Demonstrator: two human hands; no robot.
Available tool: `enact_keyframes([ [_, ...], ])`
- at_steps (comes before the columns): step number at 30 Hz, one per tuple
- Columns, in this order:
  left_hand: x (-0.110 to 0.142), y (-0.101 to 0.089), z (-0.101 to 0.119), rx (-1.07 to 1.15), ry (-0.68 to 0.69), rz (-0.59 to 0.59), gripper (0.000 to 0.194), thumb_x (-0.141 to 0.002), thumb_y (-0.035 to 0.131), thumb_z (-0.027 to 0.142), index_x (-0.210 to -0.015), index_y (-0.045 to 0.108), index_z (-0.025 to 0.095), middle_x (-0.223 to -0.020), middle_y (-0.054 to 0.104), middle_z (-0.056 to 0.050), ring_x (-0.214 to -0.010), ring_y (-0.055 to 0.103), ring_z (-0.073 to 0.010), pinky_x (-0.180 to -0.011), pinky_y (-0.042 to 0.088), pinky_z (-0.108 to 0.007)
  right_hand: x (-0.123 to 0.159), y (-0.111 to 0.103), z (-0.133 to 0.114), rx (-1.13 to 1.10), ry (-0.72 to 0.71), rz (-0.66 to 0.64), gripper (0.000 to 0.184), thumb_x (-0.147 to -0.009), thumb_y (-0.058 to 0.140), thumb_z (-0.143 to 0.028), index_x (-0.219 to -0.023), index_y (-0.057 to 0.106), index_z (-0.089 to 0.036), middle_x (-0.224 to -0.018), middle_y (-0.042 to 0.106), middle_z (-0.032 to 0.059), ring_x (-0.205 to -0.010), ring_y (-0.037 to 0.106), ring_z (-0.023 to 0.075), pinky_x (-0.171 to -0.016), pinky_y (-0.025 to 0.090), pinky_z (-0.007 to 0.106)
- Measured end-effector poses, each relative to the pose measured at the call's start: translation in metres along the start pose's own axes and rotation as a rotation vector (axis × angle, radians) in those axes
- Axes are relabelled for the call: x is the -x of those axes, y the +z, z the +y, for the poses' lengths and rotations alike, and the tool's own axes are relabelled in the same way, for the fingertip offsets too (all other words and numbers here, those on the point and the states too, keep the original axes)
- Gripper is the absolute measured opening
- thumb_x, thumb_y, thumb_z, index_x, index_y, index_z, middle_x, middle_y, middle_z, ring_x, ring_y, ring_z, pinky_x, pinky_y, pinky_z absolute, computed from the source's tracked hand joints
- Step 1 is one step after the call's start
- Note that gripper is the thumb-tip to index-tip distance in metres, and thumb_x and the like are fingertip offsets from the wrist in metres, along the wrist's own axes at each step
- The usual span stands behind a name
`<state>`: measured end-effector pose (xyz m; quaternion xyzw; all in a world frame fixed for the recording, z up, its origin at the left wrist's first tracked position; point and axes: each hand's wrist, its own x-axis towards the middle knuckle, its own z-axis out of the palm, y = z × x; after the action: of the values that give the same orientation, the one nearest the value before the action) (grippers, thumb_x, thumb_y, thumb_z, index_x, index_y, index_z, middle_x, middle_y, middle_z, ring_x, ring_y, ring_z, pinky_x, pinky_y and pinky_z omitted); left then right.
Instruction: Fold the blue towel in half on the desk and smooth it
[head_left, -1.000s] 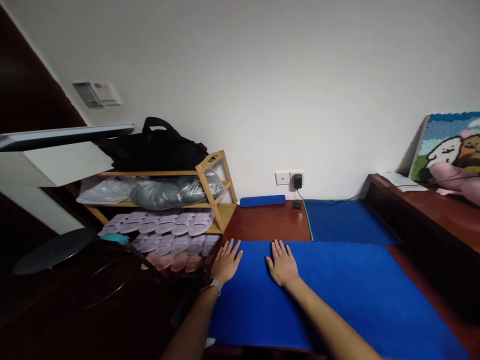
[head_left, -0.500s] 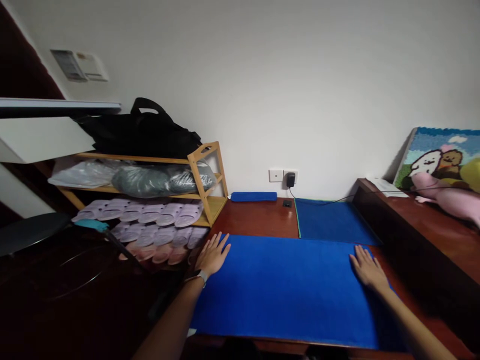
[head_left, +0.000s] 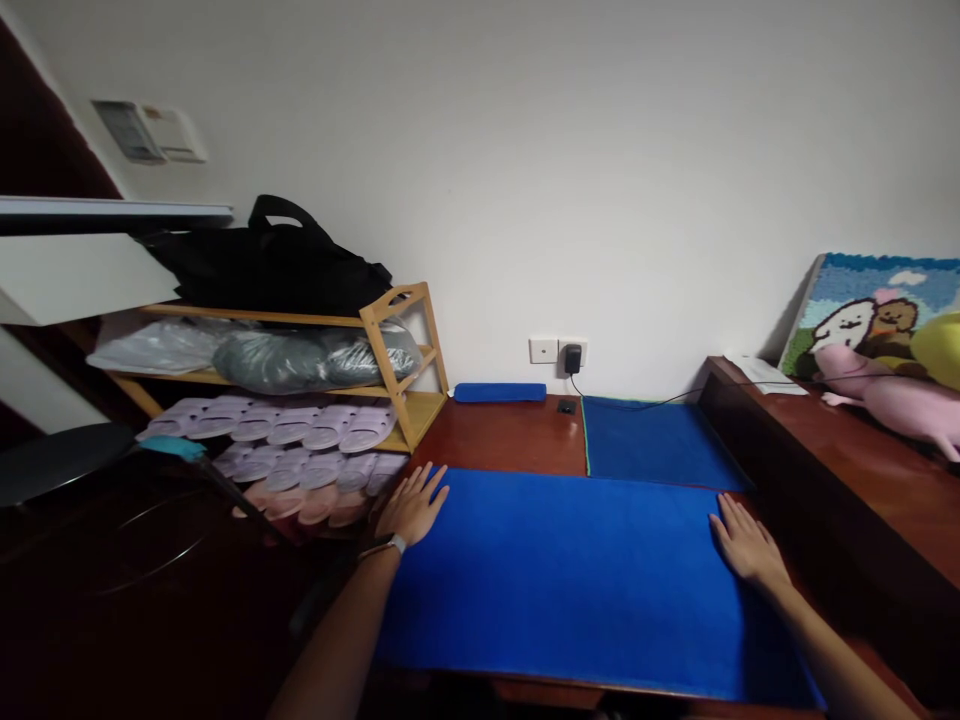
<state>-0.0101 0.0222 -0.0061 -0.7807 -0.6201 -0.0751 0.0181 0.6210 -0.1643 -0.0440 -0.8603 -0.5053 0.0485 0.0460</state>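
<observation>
A blue cloth (head_left: 570, 580) lies spread flat across the reddish-brown wooden table. My left hand (head_left: 412, 505) rests palm down with fingers spread at its far left corner, a watch on the wrist. At the far right corner, my right hand (head_left: 750, 540) lies flat with its fingers stretched out, touching the cloth's edge. Neither hand grips anything. Behind the spread cloth sits a darker blue cloth with a green edge (head_left: 660, 440), also flat. A folded or rolled blue cloth (head_left: 500, 393) lies against the wall.
On the left stands a wooden rack (head_left: 424, 420) with slippers (head_left: 367, 425), plastic-wrapped items and a black bag (head_left: 277, 265). A black plug (head_left: 572, 358) with a cable is in the wall socket. A raised wooden ledge (head_left: 832, 430) on the right bears a pink plush toy (head_left: 892, 395) and a picture.
My right hand has slid a little to the right along the cloth's edge. My left hand has shifted slightly left. The whole view has turned a little to the right.
</observation>
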Motion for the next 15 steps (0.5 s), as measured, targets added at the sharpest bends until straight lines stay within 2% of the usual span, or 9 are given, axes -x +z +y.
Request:
enact_keyframes([
  [2,0.0,0.002,-0.001,0.006,0.007,0.009,0.056,-0.104,0.033,0.05,-0.156,0.039,0.029,-0.166,0.032,-0.006,-0.153,0.029,-0.0259,-0.123,0.025,-0.046,-0.003,-0.006,0.003,0.011,0.001,0.001,0.079,-0.096,0.009,-0.06,-0.162,0.023,-0.021,-0.169,0.024,0.0019,-0.153,0.026,0.0243,-0.123,0.025,0.049],
  [4,-0.001,0.003,-0.003,0.01,0.009,0.017,0.056,-0.104,0.034,0.049,-0.156,0.039,0.029,-0.166,0.033,-0.006,-0.153,0.029,-0.0263,-0.123,0.025,-0.047,-0.008,-0.013,0.009,0.034,-0.057,0.004,0.079,-0.095,0.013,-0.064,-0.16,0.03,-0.024,-0.167,0.029,0.0031,-0.147,0.037,0.0309,-0.115,0.037,0.055],
  [7,-0.002,0.005,-0.005,0.013,0.013,0.025,0.056,-0.104,0.034,0.05,-0.156,0.04,0.029,-0.165,0.033,-0.007,-0.152,0.03,-0.0266,-0.122,0.026,-0.047,-0.018,-0.017,0.023,0.038,-0.182,0.024,0.075,-0.094,0.02,-0.066,-0.153,0.044,-0.028,-0.162,0.038,0.0043,-0.134,0.049,0.0347,-0.105,0.045,0.054],
  [11,-0.004,0.006,-0.007,-0.004,0.048,0.042,0.057,-0.104,0.034,0.048,-0.155,0.043,0.026,-0.164,0.037,-0.01,-0.15,0.034,-0.0287,-0.12,0.03,-0.048,-0.026,-0.007,0.041,-0.094,-0.158,0.106,0.07,-0.096,0.016,-0.065,-0.15,0.048,-0.034,-0.16,0.042,-0.0005,-0.135,0.048,0.0311,-0.111,0.042,0.05],
  [15,-0.005,0.007,-0.004,-0.049,0.1,0.116,0.056,-0.101,0.035,0.042,-0.151,0.049,0.021,-0.159,0.045,-0.013,-0.146,0.041,-0.032,-0.117,0.035,-0.049,-0.027,0.002,0.047,-0.183,-0.171,0.098,0.071,-0.096,0.018,-0.065,-0.15,0.049,-0.032,-0.159,0.044,-0.0018,-0.137,0.045,0.0297,-0.117,0.035,0.049],
])
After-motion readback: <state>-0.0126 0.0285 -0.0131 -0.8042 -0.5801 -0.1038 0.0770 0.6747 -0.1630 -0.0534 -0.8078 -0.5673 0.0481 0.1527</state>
